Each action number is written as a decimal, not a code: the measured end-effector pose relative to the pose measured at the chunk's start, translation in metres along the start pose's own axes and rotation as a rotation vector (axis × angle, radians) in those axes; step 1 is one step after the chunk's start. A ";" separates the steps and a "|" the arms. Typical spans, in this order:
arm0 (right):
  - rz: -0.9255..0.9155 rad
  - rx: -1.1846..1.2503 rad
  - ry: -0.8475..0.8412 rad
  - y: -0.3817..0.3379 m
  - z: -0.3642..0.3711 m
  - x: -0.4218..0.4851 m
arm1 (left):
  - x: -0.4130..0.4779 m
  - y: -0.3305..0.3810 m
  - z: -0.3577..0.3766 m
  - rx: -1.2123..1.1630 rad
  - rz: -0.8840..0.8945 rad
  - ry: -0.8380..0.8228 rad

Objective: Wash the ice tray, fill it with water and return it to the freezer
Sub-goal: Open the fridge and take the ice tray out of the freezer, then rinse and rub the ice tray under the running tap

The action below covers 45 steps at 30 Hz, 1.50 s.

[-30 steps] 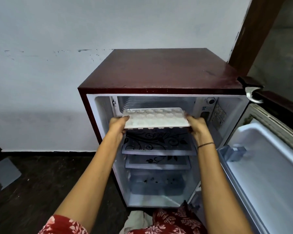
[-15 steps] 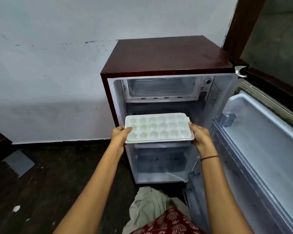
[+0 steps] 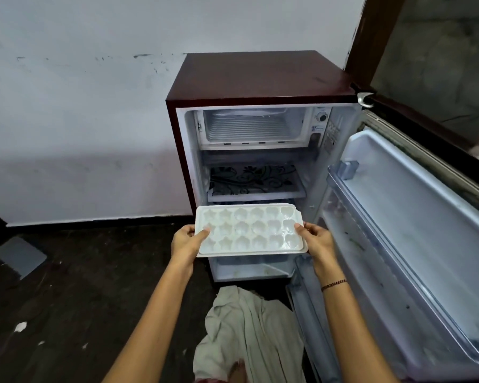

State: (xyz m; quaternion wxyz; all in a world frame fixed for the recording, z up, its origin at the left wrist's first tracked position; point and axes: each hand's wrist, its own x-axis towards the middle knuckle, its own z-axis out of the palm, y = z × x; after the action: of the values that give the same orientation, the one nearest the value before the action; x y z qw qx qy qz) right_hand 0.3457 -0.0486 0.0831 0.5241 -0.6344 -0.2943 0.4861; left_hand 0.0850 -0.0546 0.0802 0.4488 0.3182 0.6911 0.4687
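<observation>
Left grip [image 3: 187, 243] and right grip [image 3: 317, 240] pinch the tray [image 3: 250, 230] by its 2 short ends; best held level while carried to wash.

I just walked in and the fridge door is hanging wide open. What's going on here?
A person is holding a white ice tray level in front of the small fridge. The left hand grips one short end and the right hand grips the other. The tray is outside the fridge, lower than the freezer compartment at the top. The door stands open to the right, and a pale cloth lies on the floor in front.
</observation>
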 end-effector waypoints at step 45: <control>0.287 0.216 1.252 0.218 -0.211 -0.368 | -0.239 -0.127 0.141 0.896 0.354 -1.236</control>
State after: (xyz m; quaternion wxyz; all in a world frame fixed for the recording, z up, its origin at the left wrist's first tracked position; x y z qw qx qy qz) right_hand 0.3812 -0.5143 -0.0153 0.5873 -0.7743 0.2048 0.1165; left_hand 0.3065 -0.2540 0.0166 0.4997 0.7775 0.3783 -0.0522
